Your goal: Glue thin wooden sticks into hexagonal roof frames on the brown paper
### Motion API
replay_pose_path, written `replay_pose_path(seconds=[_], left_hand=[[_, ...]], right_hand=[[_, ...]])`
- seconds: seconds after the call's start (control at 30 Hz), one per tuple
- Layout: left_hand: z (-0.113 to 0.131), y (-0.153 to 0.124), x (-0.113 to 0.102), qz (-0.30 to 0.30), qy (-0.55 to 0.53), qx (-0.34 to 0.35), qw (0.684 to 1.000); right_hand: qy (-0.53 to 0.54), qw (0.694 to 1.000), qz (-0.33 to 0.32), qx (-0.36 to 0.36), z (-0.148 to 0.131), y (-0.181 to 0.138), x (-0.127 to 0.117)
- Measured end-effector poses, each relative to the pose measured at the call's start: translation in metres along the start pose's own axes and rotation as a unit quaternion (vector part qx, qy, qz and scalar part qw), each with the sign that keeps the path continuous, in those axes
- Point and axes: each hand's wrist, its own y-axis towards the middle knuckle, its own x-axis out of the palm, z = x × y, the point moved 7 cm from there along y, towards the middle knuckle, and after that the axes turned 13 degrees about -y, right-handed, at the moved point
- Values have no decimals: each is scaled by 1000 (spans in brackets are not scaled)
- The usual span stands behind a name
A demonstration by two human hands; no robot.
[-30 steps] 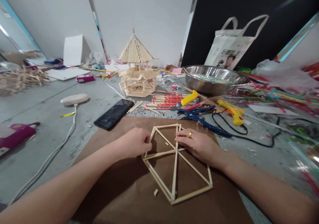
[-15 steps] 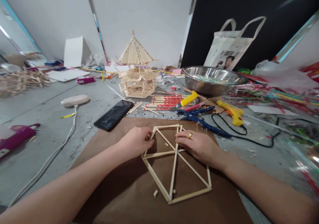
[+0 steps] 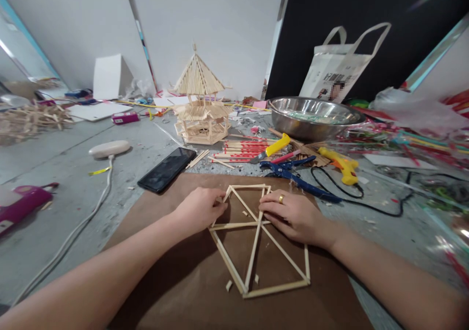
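Note:
A flat frame of thin wooden sticks lies on a brown card sheet in front of me. My left hand pinches the frame's upper left edge with its fingertips. My right hand, with a ring on one finger, presses flat on the frame's upper right part, near where the sticks cross. A long stick runs from the top of the frame down to its lower corner. Two small stick offcuts lie by that corner.
Behind the sheet are a black phone, blue pliers, a yellow-handled knife, a yellow glue gun with black cord, red-tipped sticks, a stick pagoda model and a steel bowl. A white cable runs left.
The long middle stick's lower end has swung left toward the frame's bottom corner. Both hands stay on the frame's top, shifted only slightly.

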Motion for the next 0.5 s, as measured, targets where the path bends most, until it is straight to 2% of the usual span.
replay_pose_path(seconds=[0.5], left_hand=[[2, -3, 2, -30, 0, 23, 999]], right_hand=[[19, 1000, -1, 4, 3, -1, 2]])
